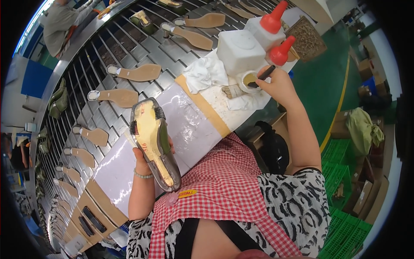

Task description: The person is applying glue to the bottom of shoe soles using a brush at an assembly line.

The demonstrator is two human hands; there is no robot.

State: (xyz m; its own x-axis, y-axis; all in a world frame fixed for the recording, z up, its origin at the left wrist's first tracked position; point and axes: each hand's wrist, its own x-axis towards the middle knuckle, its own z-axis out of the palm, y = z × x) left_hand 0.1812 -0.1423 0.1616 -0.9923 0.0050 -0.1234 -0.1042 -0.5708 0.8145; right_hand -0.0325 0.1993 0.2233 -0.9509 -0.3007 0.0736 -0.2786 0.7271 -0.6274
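My left hand (141, 163) is wrapped round a dark shoe on a last (151, 134), its underside turned up toward me. That underside is pale yellow with red markings, bordered by the dark edge of the upper. Over at the right, my right hand (279, 86) grips a black-handled brush (266, 72). The brush's lower end is at the mouth of a small white jar (243, 87) with yellowish contents; its tip is hard to make out. Beside the jar lie a crumpled white cloth (205, 73) and a folded tan piece (233, 91).
White bottles (240, 52) with red nozzle caps (274, 18) stand behind the jar. Several tan soles (140, 72) rest along the slatted metal conveyor (161, 58), with more shoes (143, 21) on it. Green crates (336, 172) stand right. A co-worker (62, 26) is at the far left.
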